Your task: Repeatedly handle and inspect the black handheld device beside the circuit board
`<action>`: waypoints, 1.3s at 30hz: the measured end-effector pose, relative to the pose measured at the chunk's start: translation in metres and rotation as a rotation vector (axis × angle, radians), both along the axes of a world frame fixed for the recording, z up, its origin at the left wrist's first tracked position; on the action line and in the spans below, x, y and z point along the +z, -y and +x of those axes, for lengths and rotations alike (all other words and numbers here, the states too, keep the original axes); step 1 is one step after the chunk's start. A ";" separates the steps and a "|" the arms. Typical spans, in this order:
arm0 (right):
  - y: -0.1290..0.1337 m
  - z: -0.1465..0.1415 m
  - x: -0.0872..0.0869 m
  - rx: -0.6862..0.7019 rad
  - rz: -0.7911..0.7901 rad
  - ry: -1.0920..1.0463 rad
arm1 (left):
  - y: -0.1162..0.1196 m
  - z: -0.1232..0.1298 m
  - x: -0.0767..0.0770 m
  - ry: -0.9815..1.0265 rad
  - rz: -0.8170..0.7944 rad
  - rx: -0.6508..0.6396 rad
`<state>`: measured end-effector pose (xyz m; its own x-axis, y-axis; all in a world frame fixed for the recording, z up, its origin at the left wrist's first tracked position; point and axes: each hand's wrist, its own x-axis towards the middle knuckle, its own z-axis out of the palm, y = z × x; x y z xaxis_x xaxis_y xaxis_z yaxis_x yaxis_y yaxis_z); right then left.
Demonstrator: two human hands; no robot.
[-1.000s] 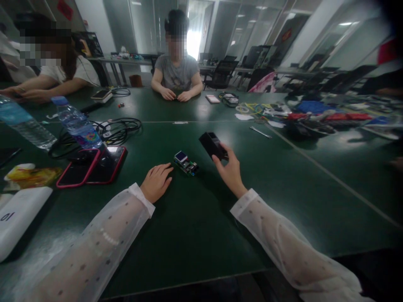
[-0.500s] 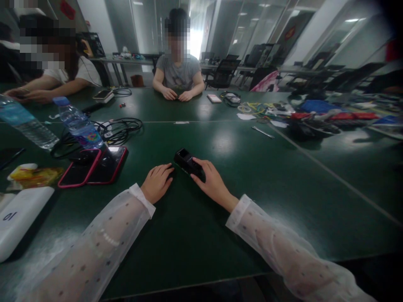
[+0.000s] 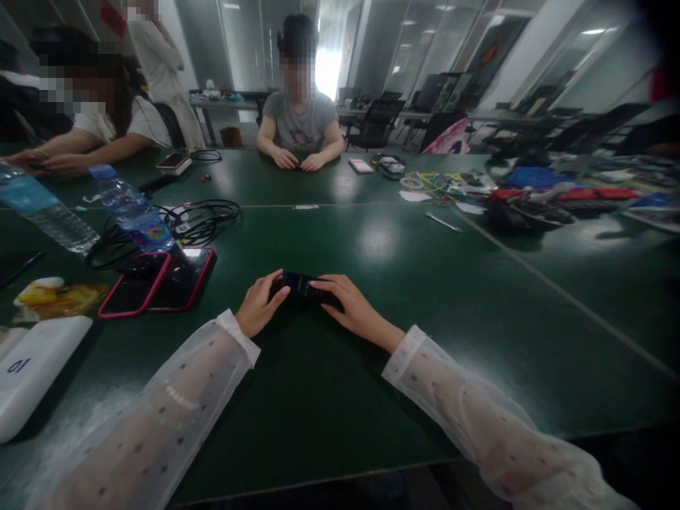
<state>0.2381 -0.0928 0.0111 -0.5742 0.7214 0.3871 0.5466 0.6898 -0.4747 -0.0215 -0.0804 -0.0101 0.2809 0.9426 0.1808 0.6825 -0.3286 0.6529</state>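
Between my hands is a small black handheld device with a dark screen (image 3: pixel 300 285), turned sideways just above or on the green table (image 3: pixel 319 397). My left hand (image 3: pixel 260 301) grips its left end, thumb on the front and fingers behind. The right end is held by my right hand (image 3: pixel 353 304), whose index finger lies over the front near the buttons. Part of the device is covered by my fingers. Whether it rests on the tabletop or is slightly lifted, I cannot tell.
Left of me are two phones with red-pink edges (image 3: pixel 180 283), a plastic bottle (image 3: pixel 132 209), black cables (image 3: pixel 212 219) and a white box (image 3: pixel 37 368). A wrench (image 3: pixel 443 222) lies ahead right, before a heap of cables and tools (image 3: pixel 531 195). A person (image 3: pixel 300 120) sits opposite.
The device has turned from slanted to sideways and come nearer to me. My left hand, which lay beside it, now holds its left end. A standing person has appeared at the back left.
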 end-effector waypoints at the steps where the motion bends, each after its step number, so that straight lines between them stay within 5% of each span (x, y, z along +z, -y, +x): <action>1: 0.000 0.000 0.000 0.017 0.003 -0.001 | 0.000 0.000 0.001 0.003 -0.009 0.000; 12: 0.007 -0.003 0.005 0.020 -0.123 -0.148 | -0.004 -0.003 0.002 0.060 -0.073 -0.004; 18: 0.000 0.003 -0.006 -0.160 -0.334 -0.300 | -0.003 -0.003 0.003 0.102 -0.136 0.001; 26: -0.006 0.008 -0.002 -0.105 -0.615 -0.409 | -0.003 -0.003 0.002 0.202 -0.201 0.001; 39: -0.006 0.009 0.004 -0.055 -0.652 -0.442 | -0.003 -0.004 0.008 0.260 -0.253 -0.058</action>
